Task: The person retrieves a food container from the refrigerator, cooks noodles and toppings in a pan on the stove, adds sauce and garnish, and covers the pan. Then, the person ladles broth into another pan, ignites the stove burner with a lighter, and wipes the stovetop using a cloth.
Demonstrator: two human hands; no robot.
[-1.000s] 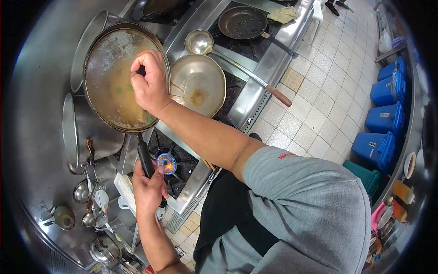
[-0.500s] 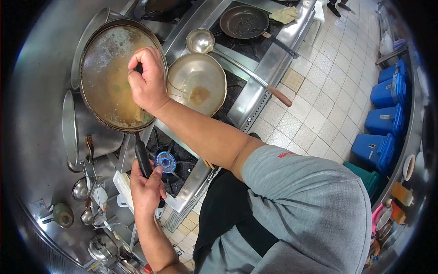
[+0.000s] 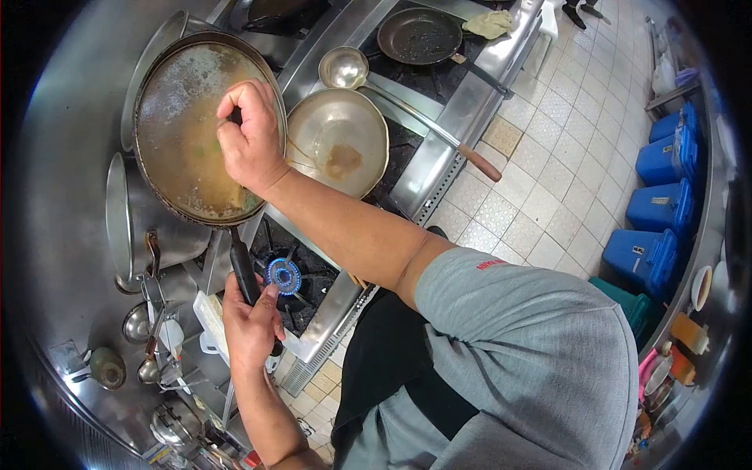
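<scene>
My left hand [image 3: 251,319] is wrapped round the black handle [image 3: 244,270] of a large round frying pan [image 3: 160,200]. A see-through, fogged lid [image 3: 184,102] covers the pan, with brownish contents and some green and pale pieces showing through. My right hand [image 3: 252,135] is closed on top, around what looks like the lid's dark knob, mostly hidden by the fingers. Thin brown streaks run from the pan's edge into a shallow metal pan [image 3: 368,129] beside it, where a small brown puddle [image 3: 343,160] lies.
A lit gas burner [image 3: 283,276] shows a blue flame near my left hand. A wooden-handled ladle [image 3: 345,69] lies across the stove above the metal pan. Further back are a dark frying pan [image 3: 419,37] and a cloth [image 3: 487,25]. A large pot [image 3: 149,207] stands left.
The covered pan and both hands have shifted very slightly left. Both grips are the same.
</scene>
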